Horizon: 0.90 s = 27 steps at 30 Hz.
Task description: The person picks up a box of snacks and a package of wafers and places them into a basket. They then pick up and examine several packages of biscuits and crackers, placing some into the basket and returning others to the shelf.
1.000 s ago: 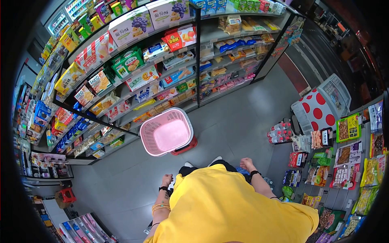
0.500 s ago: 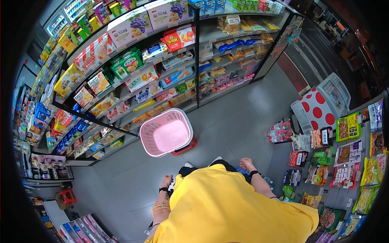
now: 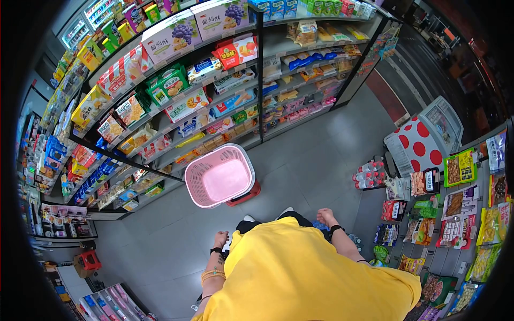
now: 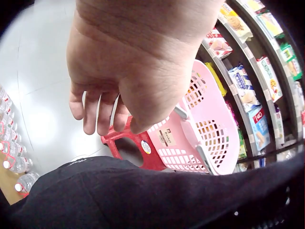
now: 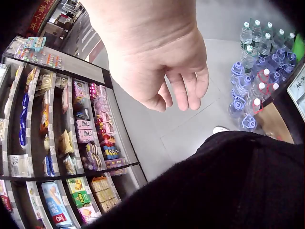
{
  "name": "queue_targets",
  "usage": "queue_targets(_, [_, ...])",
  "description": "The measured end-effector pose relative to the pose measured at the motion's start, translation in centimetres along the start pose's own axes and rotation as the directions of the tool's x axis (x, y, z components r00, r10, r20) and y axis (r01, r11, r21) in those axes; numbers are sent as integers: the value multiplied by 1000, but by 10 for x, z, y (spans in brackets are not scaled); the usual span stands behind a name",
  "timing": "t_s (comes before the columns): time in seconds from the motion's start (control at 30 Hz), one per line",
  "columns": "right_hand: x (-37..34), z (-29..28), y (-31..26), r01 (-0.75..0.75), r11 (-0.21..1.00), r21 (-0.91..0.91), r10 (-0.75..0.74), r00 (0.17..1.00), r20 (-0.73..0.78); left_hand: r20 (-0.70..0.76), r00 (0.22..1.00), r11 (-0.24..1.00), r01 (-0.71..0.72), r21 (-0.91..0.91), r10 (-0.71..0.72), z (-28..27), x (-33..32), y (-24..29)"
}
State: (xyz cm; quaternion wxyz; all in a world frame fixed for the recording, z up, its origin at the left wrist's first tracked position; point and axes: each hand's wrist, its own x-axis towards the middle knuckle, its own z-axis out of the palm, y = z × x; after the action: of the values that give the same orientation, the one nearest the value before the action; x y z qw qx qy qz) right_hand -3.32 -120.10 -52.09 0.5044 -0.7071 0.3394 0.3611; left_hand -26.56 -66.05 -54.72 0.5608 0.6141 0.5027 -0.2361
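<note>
A pink shopping basket (image 3: 222, 179) rests on a red stool (image 3: 244, 195) in front of the person. My left hand (image 3: 221, 238) hangs beside the body with nothing in it; in the left wrist view its fingers (image 4: 107, 112) dangle loosely, and the basket and stool show behind it. On the other side, my right hand (image 3: 325, 215) hangs at the hip, also holding nothing. Its fingers (image 5: 183, 90) are loosely bent in the right wrist view, with the grey floor behind them.
Shelves of packaged snacks (image 3: 184, 104) run along the far side. Hanging snack bags (image 3: 460, 167) cover a rack at the right. Bottles (image 3: 369, 175) stand near a polka-dot freezer (image 3: 415, 142). Another red stool (image 3: 91, 259) is at the left.
</note>
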Motion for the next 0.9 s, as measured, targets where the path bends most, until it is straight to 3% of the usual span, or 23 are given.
queue_targets(0.9, [-6,1,0,5,1000,-15,-5,1000,-6,1,1000,999,17,28,-17,2,-1,-1])
